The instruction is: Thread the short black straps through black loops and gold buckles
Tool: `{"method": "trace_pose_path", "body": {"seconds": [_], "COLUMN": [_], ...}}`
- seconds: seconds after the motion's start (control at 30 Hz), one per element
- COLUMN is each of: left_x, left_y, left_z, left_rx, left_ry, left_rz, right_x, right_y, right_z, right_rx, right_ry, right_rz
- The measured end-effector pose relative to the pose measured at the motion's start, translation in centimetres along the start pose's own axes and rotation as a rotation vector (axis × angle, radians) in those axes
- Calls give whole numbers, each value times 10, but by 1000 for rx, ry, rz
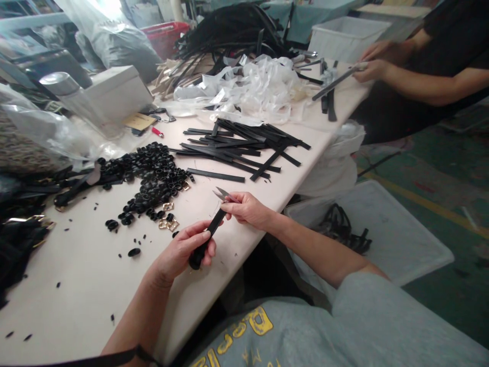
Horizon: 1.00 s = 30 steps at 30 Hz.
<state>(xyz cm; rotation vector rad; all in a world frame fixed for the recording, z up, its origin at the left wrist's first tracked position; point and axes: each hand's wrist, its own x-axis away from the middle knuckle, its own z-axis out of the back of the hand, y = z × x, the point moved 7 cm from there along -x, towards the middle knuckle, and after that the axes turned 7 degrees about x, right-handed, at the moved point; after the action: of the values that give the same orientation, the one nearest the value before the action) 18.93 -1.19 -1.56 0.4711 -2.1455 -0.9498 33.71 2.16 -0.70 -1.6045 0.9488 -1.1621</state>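
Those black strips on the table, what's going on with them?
A person's left hand holds one black strip, while the right hand holds small metal snips close to its far end. More strips lie in a loose pile on the table, beside a heap of little black loops. Farther off, a co-worker's hands hold another dark strip.

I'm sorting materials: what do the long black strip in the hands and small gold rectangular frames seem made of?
Long black strip: perhaps leather or imitation leather, matte, judging by its smooth, dull face. Small gold rectangular frames: likely polished metal, given their bright glints.
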Motion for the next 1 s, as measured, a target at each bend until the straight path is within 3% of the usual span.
{"method": "trace_pose_path", "body": {"seconds": [0.13, 0.33, 0.47, 0.57, 0.7, 0.9, 1.0], "left_x": [-1, -2, -3, -3, -2, -1, -1], "left_y": [0, -2, -2, -1, 2, 3, 3], "left_z": [6, 6, 5, 4, 0, -2, -1], "left_rx": [4, -40, -50, -57, -106, -170, -157], "left_ry": [36, 54, 63, 62, 30, 0, 5], "left_rz": [4, 61, 64, 61, 32, 22, 29], "right_x": [7, 25, 33, 39, 46, 45, 44], "right_y": [-1, -32, -48, -56, -62, -60, -59], "right_z": [10, 38, 47, 45, 33, 32, 31], "right_rx": [62, 542, 721, 764, 867, 942, 867], "right_ry": [-40, 52, 85, 110, 39, -10, -10], "right_rz": [56, 365, 481, 578, 706, 706, 732]}}
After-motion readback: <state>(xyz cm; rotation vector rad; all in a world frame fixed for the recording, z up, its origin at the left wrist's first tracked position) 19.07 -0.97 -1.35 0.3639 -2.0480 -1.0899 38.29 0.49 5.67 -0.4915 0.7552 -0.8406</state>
